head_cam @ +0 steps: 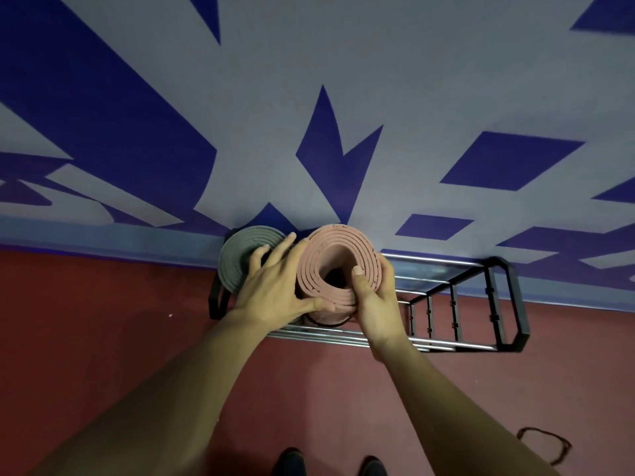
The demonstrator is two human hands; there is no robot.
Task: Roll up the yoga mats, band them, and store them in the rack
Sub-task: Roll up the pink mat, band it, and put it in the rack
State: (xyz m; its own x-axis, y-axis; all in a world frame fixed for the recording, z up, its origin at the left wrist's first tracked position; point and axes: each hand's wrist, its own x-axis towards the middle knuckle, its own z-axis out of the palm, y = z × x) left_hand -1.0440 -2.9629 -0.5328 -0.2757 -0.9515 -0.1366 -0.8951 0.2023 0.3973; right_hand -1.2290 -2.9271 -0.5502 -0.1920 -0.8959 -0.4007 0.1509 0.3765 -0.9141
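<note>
A rolled pink yoga mat stands upright in the black and chrome rack, seen from above, with a dark band round it lower down. My left hand holds its left side, thumb on the near rim and fingers spread past it. My right hand grips the right side, thumb hooked over the top edge into the roll's hollow. A rolled grey-green mat stands upright in the rack just left of the pink one, partly hidden by my left fingers.
The rack stands against a grey wall painted with blue shapes. Its right compartments hold nothing. A loose dark band lies on the red floor at the lower right. My shoes show at the bottom edge.
</note>
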